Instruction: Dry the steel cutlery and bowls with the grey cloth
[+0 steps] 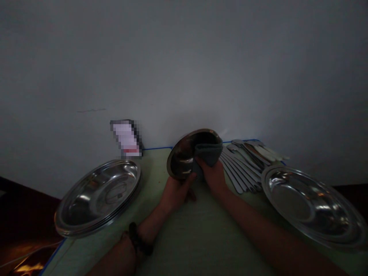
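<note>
A shiny metal bowl point(181, 157) is held tilted above the table, its hollow side facing me. My left hand point(176, 193) grips its lower rim, with the thumb at the edge. My right hand point(212, 174) is closed on a folded grey-green cloth point(209, 153), which lies against the bowl's right side and inside. The cloth hides part of the bowl's rim, and the fingers of my right hand are mostly out of sight.
A stack of metal basins point(97, 195) stands on the left of the pale green table point(184, 237); more basins point(310, 207) stand on the right. Several pieces of cutlery point(238, 168) lie behind the right arm. A blurred-out phone-like object point(126, 138) leans against the wall point(184, 69).
</note>
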Motion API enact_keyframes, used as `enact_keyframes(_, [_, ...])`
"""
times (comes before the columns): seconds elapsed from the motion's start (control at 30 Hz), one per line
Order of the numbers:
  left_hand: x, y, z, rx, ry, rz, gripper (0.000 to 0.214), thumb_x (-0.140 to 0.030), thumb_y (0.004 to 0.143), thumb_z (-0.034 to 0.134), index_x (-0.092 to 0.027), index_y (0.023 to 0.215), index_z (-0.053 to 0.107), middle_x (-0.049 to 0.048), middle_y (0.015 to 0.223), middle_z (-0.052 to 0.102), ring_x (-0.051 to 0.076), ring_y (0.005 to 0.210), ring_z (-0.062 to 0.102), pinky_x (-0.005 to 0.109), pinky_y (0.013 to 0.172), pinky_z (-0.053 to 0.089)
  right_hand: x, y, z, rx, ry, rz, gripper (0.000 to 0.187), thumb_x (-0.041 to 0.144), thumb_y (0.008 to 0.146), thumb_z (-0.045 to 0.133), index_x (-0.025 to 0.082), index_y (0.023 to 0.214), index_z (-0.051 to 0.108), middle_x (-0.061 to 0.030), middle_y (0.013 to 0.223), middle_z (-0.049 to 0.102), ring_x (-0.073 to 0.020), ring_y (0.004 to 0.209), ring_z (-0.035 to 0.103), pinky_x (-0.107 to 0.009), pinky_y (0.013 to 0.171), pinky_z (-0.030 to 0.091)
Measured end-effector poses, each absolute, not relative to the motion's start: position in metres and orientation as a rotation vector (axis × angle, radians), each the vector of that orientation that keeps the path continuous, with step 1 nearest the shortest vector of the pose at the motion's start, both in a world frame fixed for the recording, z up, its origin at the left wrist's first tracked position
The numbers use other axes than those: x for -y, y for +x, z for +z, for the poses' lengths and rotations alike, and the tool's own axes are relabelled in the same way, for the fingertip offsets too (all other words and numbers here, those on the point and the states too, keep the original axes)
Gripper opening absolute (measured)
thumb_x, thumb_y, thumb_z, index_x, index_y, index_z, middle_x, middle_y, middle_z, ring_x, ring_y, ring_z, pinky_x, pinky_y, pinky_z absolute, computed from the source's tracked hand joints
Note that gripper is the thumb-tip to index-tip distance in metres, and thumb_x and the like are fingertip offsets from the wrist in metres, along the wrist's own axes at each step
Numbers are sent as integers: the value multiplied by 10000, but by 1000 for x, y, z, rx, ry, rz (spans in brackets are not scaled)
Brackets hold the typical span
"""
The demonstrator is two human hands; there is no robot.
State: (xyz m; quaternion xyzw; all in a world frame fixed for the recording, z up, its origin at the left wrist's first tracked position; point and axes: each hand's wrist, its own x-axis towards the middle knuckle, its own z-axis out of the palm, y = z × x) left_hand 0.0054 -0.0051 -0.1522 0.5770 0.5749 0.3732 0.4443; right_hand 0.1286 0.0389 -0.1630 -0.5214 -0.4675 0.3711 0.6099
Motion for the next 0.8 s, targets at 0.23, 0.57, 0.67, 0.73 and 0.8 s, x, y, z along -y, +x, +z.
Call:
enact_keyframes(0.23, [-6,-15,-148,-1803,1723,1288,366,-473,825,466,-143,904,603,54,733,694,158,570,616,239,511,446,-44,131,-169,1084,-1113,831,402,467,713,617,169,981,642,-93,1002,687,-231,946,619,-370,840,452])
enact_keyframes(0.57, [-2,-11,-151,-1680,1857,961,432,-491,825,442,-181,529,495,-22,461,478,140,493,493,232,473,333,-46,134,-170,1088,-1097,820,412,472,718,616,168,995,645,-95,1018,682,-239,968,612,-402,875,443])
enact_keyframes(0.67, [-3,-12,-151,-1625,1811,965,447,-505,827,431,-191,509,452,-34,446,445,119,447,444,226,447,318,-45,134,-170,1112,-1107,817,402,467,721,618,184,1005,643,-85,1023,680,-235,969,610,-399,875,443])
enact_keyframes(0.73, [-4,-12,-152,-1597,1817,982,421,-492,827,440,-190,536,475,-31,463,473,122,464,468,226,473,346,-46,134,-171,1117,-1114,815,401,469,714,625,175,986,646,-91,1013,682,-236,960,612,-396,873,442])
enact_keyframes(0.8, [-4,-12,-153,-1582,1827,993,395,-477,826,450,-189,560,496,-25,482,507,127,485,498,229,508,374,-47,134,-172,1116,-1107,815,414,476,709,628,161,978,644,-100,1012,681,-238,957,611,-395,872,441])
